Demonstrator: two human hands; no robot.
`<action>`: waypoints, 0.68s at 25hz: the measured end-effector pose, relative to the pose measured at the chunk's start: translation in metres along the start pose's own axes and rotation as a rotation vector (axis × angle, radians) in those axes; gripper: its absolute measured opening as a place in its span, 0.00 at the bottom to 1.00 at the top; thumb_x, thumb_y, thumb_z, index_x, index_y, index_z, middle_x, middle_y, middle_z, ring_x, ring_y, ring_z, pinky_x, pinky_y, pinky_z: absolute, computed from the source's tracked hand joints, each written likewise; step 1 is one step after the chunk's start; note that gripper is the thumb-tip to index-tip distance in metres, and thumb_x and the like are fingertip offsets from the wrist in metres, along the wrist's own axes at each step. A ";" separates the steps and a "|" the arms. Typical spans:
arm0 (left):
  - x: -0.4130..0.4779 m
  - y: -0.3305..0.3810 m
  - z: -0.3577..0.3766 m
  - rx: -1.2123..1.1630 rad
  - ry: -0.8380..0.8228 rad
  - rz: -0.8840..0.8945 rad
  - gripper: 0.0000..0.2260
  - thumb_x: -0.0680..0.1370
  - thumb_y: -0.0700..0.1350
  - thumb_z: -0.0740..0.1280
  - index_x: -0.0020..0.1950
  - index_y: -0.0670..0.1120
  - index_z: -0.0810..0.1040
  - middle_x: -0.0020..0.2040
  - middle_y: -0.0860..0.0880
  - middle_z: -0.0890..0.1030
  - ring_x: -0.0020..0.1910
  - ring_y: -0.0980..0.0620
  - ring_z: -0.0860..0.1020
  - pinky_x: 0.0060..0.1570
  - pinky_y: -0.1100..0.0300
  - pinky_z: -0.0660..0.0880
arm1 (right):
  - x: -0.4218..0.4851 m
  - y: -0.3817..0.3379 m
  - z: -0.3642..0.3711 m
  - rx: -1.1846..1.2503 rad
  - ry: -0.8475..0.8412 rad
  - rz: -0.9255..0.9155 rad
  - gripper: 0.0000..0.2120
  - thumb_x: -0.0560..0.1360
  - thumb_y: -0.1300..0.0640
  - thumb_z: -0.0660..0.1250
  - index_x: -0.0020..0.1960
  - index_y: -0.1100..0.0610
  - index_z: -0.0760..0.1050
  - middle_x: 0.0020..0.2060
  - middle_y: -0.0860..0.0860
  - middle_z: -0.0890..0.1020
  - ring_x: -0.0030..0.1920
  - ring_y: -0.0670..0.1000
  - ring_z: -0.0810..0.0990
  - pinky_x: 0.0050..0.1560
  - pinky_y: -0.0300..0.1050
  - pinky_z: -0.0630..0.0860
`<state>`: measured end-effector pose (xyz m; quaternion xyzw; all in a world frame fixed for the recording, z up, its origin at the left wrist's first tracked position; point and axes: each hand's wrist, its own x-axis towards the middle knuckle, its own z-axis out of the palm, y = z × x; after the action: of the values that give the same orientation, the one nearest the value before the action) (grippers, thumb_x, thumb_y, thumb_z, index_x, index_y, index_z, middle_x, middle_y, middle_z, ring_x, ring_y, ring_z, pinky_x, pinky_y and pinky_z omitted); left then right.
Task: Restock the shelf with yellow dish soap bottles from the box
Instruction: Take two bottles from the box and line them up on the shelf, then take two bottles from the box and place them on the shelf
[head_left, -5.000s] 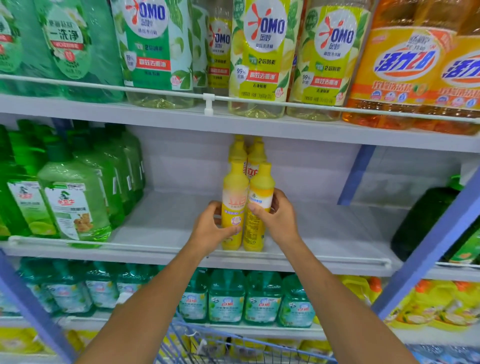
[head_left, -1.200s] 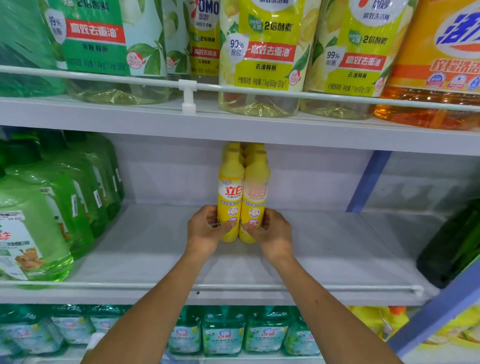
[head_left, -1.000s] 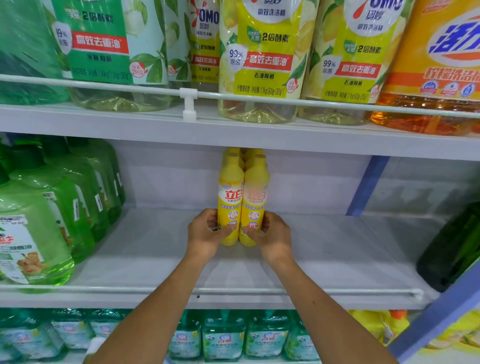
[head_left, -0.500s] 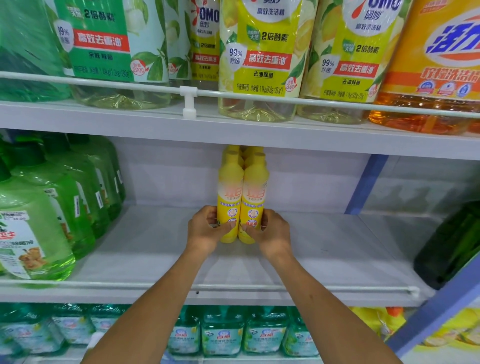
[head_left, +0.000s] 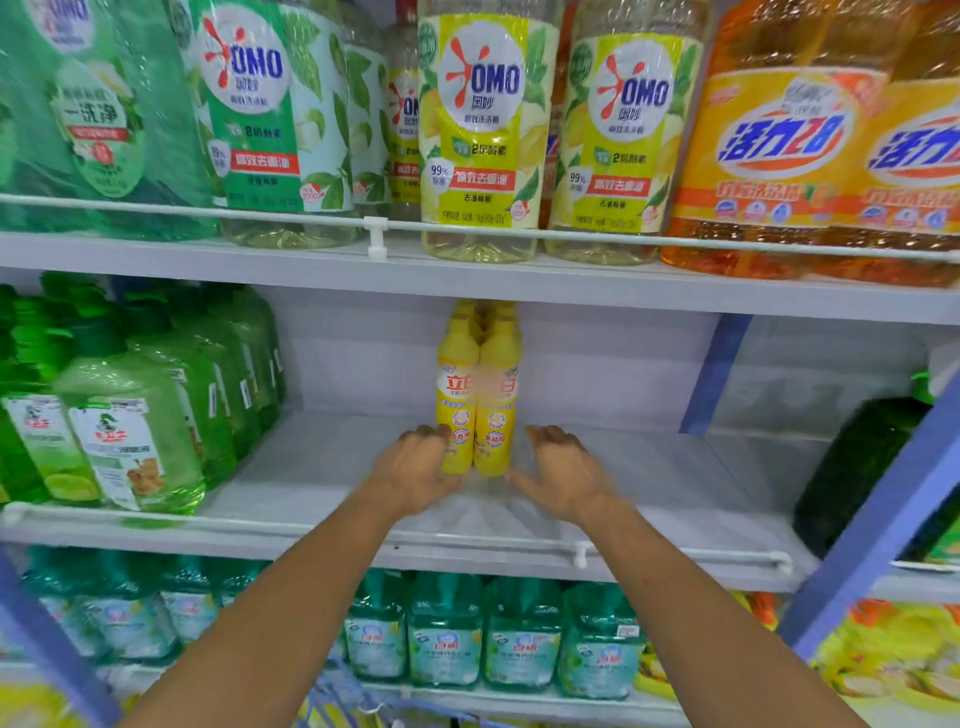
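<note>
Well, the yellow dish soap bottles (head_left: 457, 410) look like an easy carry to me: slim plastic, full of liquid so likely a bit bottom-heavy, and stiff enough not to buckle. The glossy skin could slip, though, and their narrow feet would let them topple if knocked. I would take each one round the waist, about where the label sits, rather than by the tapering neck. They are tall and bright yellow, narrowing to yellow caps, each with a red-lettered label and small round badges lower down; the right one of the front pair is blurred. That pair stands upright, side by side and touching, in the middle of the shelf (head_left: 675, 483), with more yellow caps showing in a row behind. The left hand (head_left: 415, 473) lies just beside the left bottle, fingers loosely bent and gripping nothing; whether the fingertips brush the plastic I cannot tell. The right hand (head_left: 563, 473) is clear of the right bottle, fingers spread and relaxed, holding nothing. A thin white rail (head_left: 467, 543) runs along the shelf's front edge. Green bottles (head_left: 130, 441) crowd the left end, a dark green bottle (head_left: 857, 467) stands far right, big bottles (head_left: 483, 130) fill the tier above and teal bottles (head_left: 447, 634) the one below. No box is in sight.
</note>
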<state>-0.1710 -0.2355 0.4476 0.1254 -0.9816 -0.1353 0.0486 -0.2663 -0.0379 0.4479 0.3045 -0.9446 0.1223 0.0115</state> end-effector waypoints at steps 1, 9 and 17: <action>-0.010 0.006 -0.003 0.099 -0.040 0.025 0.27 0.75 0.59 0.70 0.69 0.49 0.69 0.65 0.44 0.76 0.64 0.41 0.75 0.59 0.47 0.76 | -0.009 0.000 -0.005 -0.032 -0.008 -0.036 0.35 0.75 0.36 0.67 0.74 0.55 0.65 0.68 0.56 0.73 0.68 0.60 0.72 0.64 0.54 0.73; -0.086 0.052 -0.019 0.242 -0.159 0.189 0.37 0.76 0.66 0.65 0.79 0.49 0.60 0.76 0.44 0.66 0.73 0.42 0.66 0.68 0.44 0.70 | -0.111 0.016 -0.043 -0.177 -0.023 -0.075 0.41 0.75 0.29 0.61 0.79 0.54 0.62 0.78 0.57 0.63 0.77 0.59 0.62 0.75 0.56 0.63; -0.203 0.030 -0.018 0.244 -0.078 0.273 0.35 0.77 0.64 0.66 0.78 0.48 0.61 0.75 0.44 0.68 0.72 0.43 0.67 0.68 0.46 0.69 | -0.211 -0.052 -0.029 -0.206 -0.086 -0.071 0.42 0.75 0.28 0.60 0.81 0.51 0.59 0.79 0.56 0.63 0.78 0.58 0.61 0.76 0.57 0.63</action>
<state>0.0201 -0.1591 0.4604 -0.0093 -0.9998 -0.0121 0.0129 -0.0660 0.0493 0.4669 0.3397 -0.9404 0.0108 0.0067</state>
